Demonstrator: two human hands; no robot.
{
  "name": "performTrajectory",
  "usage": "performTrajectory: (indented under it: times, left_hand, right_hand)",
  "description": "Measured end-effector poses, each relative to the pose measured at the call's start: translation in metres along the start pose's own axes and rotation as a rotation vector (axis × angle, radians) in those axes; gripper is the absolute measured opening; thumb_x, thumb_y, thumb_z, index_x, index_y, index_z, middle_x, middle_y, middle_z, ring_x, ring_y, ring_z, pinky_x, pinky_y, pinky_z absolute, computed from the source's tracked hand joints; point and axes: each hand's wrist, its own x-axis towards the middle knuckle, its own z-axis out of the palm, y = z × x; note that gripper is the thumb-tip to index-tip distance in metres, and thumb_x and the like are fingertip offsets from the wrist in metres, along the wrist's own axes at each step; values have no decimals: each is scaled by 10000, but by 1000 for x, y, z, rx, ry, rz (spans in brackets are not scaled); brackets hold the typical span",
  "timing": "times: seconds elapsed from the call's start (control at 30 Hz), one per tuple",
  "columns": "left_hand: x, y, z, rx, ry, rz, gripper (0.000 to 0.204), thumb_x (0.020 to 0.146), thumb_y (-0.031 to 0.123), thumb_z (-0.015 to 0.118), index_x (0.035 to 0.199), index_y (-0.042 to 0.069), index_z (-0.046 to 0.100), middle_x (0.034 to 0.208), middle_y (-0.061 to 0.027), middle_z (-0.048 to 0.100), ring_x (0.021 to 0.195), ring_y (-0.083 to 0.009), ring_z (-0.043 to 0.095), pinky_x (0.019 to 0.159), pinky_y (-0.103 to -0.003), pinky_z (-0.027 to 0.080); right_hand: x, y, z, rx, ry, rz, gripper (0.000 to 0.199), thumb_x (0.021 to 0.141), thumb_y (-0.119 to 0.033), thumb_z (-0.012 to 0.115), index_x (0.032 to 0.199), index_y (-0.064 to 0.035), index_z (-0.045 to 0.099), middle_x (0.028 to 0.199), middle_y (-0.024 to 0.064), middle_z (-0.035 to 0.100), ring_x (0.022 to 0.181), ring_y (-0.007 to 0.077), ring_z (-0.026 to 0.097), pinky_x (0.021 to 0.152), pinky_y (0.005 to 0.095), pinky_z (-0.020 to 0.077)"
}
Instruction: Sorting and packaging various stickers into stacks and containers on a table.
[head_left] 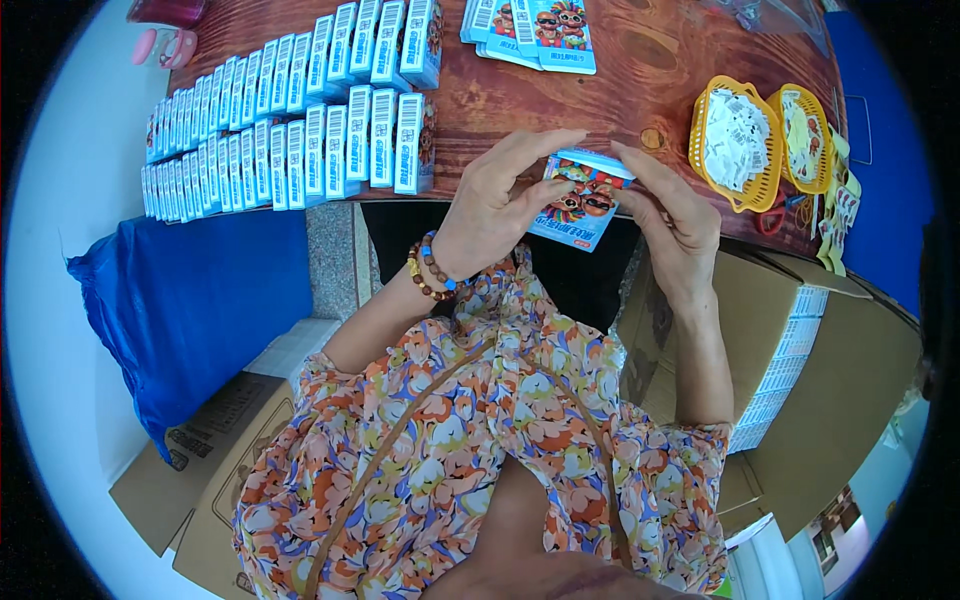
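Between my two hands is a small light-blue card box (578,222) printed with cartoon figures, held just over the table's near edge. My left hand (505,190), with beaded bracelets at the wrist, grips its left side, thumb on the printed face. My right hand (668,205) pinches the right side with thumb and fingers. A pale flap shows along the box's far end, where the fingertips meet it. Beyond my hands, several flat blue cartons (567,40) lie overlapping on the wooden table (560,105).
At the left, long rows of upright blue boxes (410,142) line the table. Two yellow baskets (700,165) at the right hold white paper slips and other small pieces; red-handled scissors (770,220) lie beside them. Below stand a blue bag (200,310) and an open cardboard carton (735,310).
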Motion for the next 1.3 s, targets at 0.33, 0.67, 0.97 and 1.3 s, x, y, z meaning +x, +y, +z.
performTrajectory:
  times: [0.33,0.67,0.97,1.3]
  left_hand:
    - [4,14,-7,285,-92,166,491,854,17,701,1328,105,608,1004,-112,613,846,-249,621,743,-337,512]
    - [-2,15,-4,288,-198,118,527,854,-22,663,1359,78,552,1034,-132,593,858,-288,625,742,-360,521]
    - [-7,9,0,286,-125,-26,524,820,48,735,1324,98,601,945,-106,596,778,-240,601,708,-348,495]
    - [-4,11,5,-115,-44,-160,401,861,80,743,1253,85,658,1010,-66,663,897,-150,659,768,-281,529]
  right_hand:
    - [5,-4,-1,-10,-16,-73,296,892,62,639,1179,6,692,1175,148,712,1091,246,687,938,323,542]
    - [-2,0,-9,166,-100,237,253,931,36,616,1172,41,694,1158,109,722,1086,150,657,978,280,504]
    - [-9,-3,1,-14,-95,30,300,934,33,611,1226,3,676,1237,126,690,1129,188,650,1001,309,495]
    - [-12,3,-6,78,-100,6,446,873,51,681,1310,-23,626,1332,149,611,1135,183,632,893,281,559]
